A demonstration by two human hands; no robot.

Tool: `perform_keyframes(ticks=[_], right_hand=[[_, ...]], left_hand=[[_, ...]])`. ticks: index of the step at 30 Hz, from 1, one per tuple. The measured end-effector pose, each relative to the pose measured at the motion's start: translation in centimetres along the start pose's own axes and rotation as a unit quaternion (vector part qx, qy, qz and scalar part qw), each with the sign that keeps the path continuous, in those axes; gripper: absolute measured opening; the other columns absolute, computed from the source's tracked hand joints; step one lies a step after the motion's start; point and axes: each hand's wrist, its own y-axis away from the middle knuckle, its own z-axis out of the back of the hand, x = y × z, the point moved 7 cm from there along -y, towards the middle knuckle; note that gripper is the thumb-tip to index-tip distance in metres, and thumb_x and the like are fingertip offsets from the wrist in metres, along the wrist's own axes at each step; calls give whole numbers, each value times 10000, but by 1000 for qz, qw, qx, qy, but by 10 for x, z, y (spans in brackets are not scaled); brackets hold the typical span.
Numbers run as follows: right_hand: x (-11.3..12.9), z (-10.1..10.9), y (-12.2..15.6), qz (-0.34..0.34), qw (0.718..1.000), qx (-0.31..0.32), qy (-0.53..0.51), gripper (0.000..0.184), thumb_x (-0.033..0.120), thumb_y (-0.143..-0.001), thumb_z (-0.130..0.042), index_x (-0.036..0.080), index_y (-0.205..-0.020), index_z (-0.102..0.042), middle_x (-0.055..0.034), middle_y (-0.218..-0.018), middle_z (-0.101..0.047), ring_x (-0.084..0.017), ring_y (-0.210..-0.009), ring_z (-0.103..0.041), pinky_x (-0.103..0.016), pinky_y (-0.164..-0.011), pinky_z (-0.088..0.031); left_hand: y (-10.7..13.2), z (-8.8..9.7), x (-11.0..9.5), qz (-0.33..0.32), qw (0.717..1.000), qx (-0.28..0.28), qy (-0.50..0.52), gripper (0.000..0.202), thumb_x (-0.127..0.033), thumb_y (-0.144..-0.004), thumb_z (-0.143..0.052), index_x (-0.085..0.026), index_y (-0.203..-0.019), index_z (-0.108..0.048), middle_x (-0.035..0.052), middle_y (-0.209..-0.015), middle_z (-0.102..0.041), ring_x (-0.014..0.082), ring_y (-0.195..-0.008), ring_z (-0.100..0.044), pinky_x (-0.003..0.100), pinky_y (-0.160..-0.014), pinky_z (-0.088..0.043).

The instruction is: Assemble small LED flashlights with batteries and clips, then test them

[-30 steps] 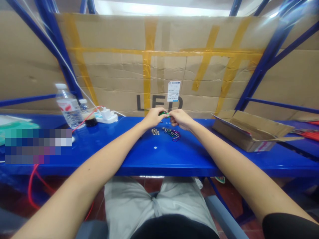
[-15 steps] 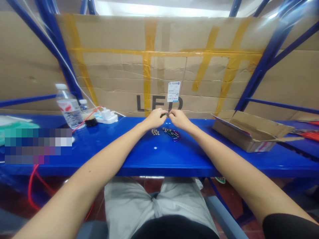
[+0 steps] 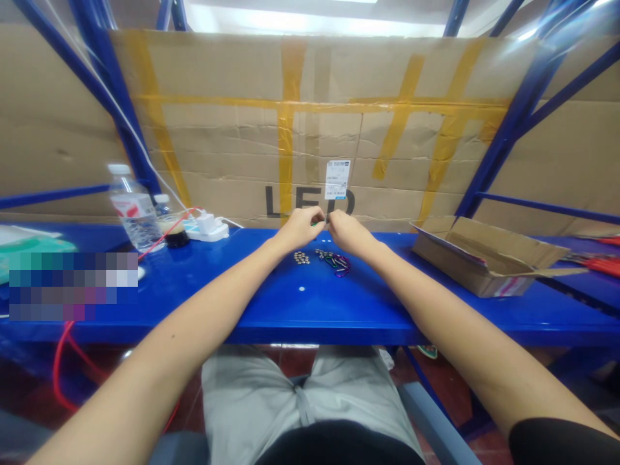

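Both my arms reach far forward over the blue bench [image 3: 310,310]. My left hand [image 3: 301,227] is closed in a pinch on a small green clip [image 3: 318,223], which looks like a carabiner. My right hand [image 3: 346,231] is closed too, its fingertips meeting the same green piece from the right. Just below the hands lie a small heap of silver rings [image 3: 301,258] and a few coloured clips [image 3: 338,262], green and purple.
A water bottle [image 3: 133,208], a dark cup [image 3: 173,227] and a white power strip [image 3: 209,226] with a red cable stand at the back left. An open cardboard box [image 3: 484,253] lies at the right. Taped cardboard [image 3: 310,129] walls the back.
The hands have drawn closer together and risen slightly; the green clip is now mostly covered by the fingertips.
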Motion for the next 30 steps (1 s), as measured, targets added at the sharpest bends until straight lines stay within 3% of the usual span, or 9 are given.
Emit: perform_keyframes(ticks=[8, 12, 17, 21, 24, 27, 30], right_hand=[[-1, 0, -1, 4, 1000, -1, 8, 149, 123, -958, -395, 137, -943, -542, -162, -971, -608, -230, -808, -526, -348, -750, -390], [-6, 2, -3, 13, 998, -23, -52, 196, 115, -961, -361, 175, -864, -520, -130, -889, -616, -218, -767, -505, -333, -729, -381], [-10, 6, -5, -12, 990, -42, -137, 211, 124, -952, -402, 195, -783, -508, -88, -799, -618, -203, -730, -504, -311, -705, -375], [-13, 7, -3, -37, 967, -44, -248, 159, 153, -963, -428, 174, -910, -576, -47, -757, -617, -181, -713, -547, -289, -691, -407], [-15, -4, 0, -77, 933, 14, -350, 182, 162, -973, -403, 162, -1053, -566, 6, -655, -570, -155, -575, -542, -273, -596, -431], [-18, -13, 0, -105, 904, 44, -412, 209, 173, -980, -391, 152, -1115, -550, 3, -662, -587, -157, -560, -578, -269, -548, -454], [-27, -16, -1, -115, 909, 32, -399, 219, 154, -962, -409, 145, -1096, -581, -10, -681, -617, -152, -589, -589, -263, -570, -465]], left_hand=[[-1, 2, 7, 3, 999, -8, -37, 98, -170, -827, -579, -192, -870, -663, 49, -873, -725, 189, -813, -642, 309, -757, -465], [-1, 1, 18, 36, 999, -16, 36, 98, -141, -850, -570, -188, -898, -641, 46, -892, -731, 177, -837, -661, 300, -779, -486], [-1, -2, 23, 81, 990, -12, 118, 127, -89, -872, -524, -166, -912, -617, 50, -873, -725, 138, -750, -639, 265, -702, -478], [-3, -6, 28, 99, 983, -9, 152, 141, -78, -880, -504, -162, -926, -608, 50, -851, -714, 129, -715, -615, 258, -669, -465], [-4, -6, 35, 119, 977, -18, 178, 158, -68, -882, -487, -158, -934, -605, 44, -810, -700, 127, -706, -611, 269, -698, -475], [-5, -5, 40, 150, 970, -23, 191, 147, -62, -869, -505, -150, -923, -609, 39, -774, -688, 129, -685, -604, 283, -713, -486], [-5, -3, 45, 184, 963, -21, 195, 133, -52, -856, -521, -144, -888, -612, 39, -751, -679, 122, -645, -587, 289, -704, -494]])
